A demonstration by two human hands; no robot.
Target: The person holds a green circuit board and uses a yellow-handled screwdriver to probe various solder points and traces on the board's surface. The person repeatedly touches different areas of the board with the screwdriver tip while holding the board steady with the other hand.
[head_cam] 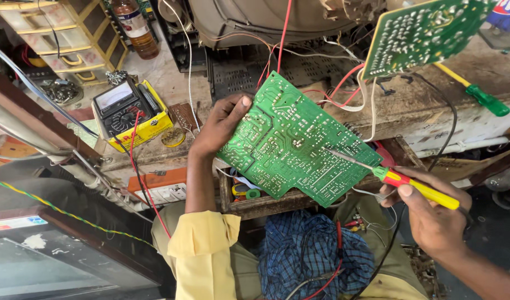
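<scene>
My left hand (219,126) grips the left edge of a large green circuit board (291,141), held tilted with its solder side up, thumb on top near the upper corner. My right hand (433,214) holds a screwdriver (402,180) with a yellow and red handle. Its metal tip rests on the board's solder side right of the middle. Red and white wires run from the board's far edge toward the back of the bench.
A second green circuit board (424,33) stands at the upper right. A yellow-cased analogue multimeter (127,111) lies at left with a red lead. A green-handled screwdriver (480,94), a brown bottle (135,28), small plastic drawers (60,36) and a blue checked cloth (313,253) surround the wooden bench.
</scene>
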